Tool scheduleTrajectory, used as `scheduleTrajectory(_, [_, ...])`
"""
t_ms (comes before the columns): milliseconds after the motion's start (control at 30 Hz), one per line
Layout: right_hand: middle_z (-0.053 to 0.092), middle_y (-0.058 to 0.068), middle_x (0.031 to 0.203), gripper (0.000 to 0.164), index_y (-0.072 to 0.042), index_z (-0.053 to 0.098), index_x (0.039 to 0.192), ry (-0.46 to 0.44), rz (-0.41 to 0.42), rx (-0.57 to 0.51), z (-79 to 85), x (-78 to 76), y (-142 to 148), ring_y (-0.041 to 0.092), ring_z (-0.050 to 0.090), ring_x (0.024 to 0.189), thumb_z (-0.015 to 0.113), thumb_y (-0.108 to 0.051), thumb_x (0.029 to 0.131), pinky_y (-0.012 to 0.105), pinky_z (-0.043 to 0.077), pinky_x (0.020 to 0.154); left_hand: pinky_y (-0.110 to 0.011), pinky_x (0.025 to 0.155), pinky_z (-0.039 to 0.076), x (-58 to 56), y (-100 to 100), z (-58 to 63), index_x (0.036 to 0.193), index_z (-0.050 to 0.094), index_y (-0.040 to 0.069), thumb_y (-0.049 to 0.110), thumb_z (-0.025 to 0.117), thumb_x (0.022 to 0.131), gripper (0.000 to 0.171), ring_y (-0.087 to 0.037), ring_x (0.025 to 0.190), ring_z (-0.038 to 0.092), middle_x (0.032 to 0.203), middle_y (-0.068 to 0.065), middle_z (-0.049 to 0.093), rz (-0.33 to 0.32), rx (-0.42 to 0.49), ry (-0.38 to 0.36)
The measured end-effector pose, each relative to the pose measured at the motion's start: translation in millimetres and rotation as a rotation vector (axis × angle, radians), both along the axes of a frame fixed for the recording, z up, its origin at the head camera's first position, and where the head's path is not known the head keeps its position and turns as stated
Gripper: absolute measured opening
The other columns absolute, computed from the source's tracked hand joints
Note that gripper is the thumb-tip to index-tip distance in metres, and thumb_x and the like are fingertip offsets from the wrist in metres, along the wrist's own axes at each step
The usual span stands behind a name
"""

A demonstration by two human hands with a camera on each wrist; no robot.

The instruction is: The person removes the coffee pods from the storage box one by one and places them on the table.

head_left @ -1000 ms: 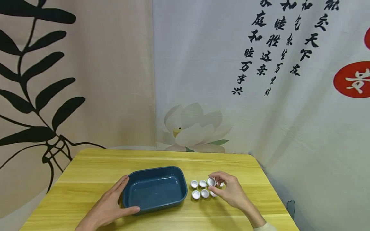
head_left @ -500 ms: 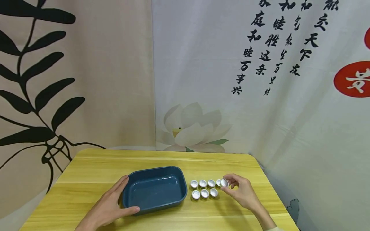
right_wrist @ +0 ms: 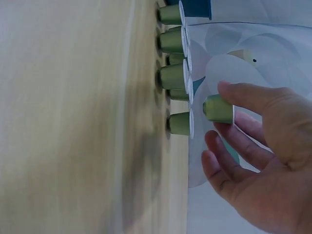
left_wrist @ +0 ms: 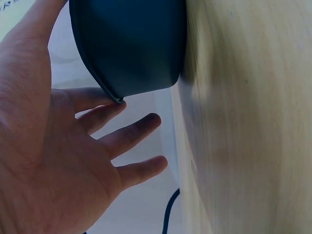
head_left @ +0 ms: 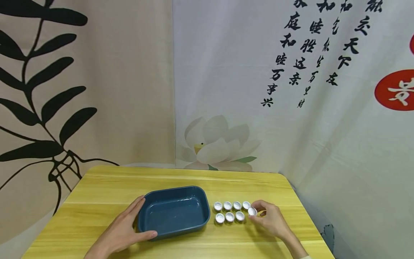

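In the head view, my right hand [head_left: 272,220] pinches a small coffee capsule [head_left: 252,211] between thumb and fingertips, at the right end of two rows of similar capsules [head_left: 229,217]. The right wrist view shows the held capsule [right_wrist: 219,108] with a green body and a pale rim, lifted off the table. Its other fingers hang loosely bent. My left hand [head_left: 121,230] spans the left end of a blue rectangular dish [head_left: 174,231], thumb at the near corner and fingertips at the far-left corner. Seen from the left wrist, its fingers [left_wrist: 131,136] are fairly straight, some touching the rim.
All stands on a yellow wood-grain table [head_left: 181,177]. A printed cloth backdrop [head_left: 226,72] hangs behind its far edge. The capsules stand in rows just right of the dish, pale lids up. A dark cable [left_wrist: 170,209] shows beyond the table edge.
My right hand has carried the capsule rightward from above the back row, then slightly nearer and lower, beside the row ends. The left hand and dish have stayed put.
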State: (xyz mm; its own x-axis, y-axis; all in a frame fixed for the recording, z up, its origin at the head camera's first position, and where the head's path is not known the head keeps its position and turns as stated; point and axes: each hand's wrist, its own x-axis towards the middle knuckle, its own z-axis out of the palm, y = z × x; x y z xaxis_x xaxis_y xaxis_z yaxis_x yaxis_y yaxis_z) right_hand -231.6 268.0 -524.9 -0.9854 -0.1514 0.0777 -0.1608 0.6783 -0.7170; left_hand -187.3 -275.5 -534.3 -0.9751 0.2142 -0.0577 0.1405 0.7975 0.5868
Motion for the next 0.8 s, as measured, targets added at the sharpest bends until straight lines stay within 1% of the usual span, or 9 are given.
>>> scheduleTrajectory(167, [0.082, 0.002, 0.11, 0.032, -0.009, 0.078, 0.118, -0.007, 0.022, -0.004, -6.3, 0.0, 1, 0.01, 0.075, 0.1, 0.095, -0.016, 0.091, 0.021, 0.065, 0.083, -0.08, 0.114, 0.053, 0.4, -1, -0.2, 0.182, 0.02, 0.006, 0.074, 0.087, 0.088, 0.134, -0.063, 0.156, 0.048, 0.189, -0.025, 0.019, -0.005, 0.012, -0.001])
scheduleTrajectory(300, [0.081, 0.004, 0.108, 0.031, -0.007, 0.077, 0.115, -0.013, 0.034, -0.019, -9.8, -0.1, 1, 0.014, 0.076, 0.1, 0.095, -0.014, 0.091, 0.02, 0.066, 0.082, -0.08, 0.114, 0.053, 1.1, -1, 0.0, 0.181, 0.02, 0.006, 0.074, 0.087, 0.088, 0.134, -0.063, 0.157, 0.048, 0.188, -0.025, 0.02, -0.006, 0.014, 0.0])
scheduleTrajectory(500, [0.081, 0.004, 0.106, 0.03, -0.007, 0.078, 0.114, -0.021, 0.036, -0.027, -16.4, -1.3, 2, 0.02, 0.077, 0.099, 0.096, -0.013, 0.09, 0.018, 0.065, 0.081, -0.08, 0.114, 0.053, 0.9, -1, 0.0, 0.181, 0.021, 0.005, 0.075, 0.086, 0.088, 0.134, -0.063, 0.156, 0.049, 0.188, -0.026, 0.021, -0.003, 0.002, 0.005])
scheduleTrajectory(800, [0.081, 0.004, 0.106, 0.031, -0.007, 0.078, 0.113, -0.027, 0.021, -0.013, -25.5, -2.9, 1, 0.013, 0.075, 0.095, 0.097, -0.013, 0.089, 0.018, 0.065, 0.083, -0.08, 0.114, 0.053, 0.7, -1, 0.5, 0.181, 0.021, 0.004, 0.074, 0.087, 0.088, 0.134, -0.063, 0.156, 0.048, 0.188, -0.026, 0.02, -0.005, 0.007, -0.003])
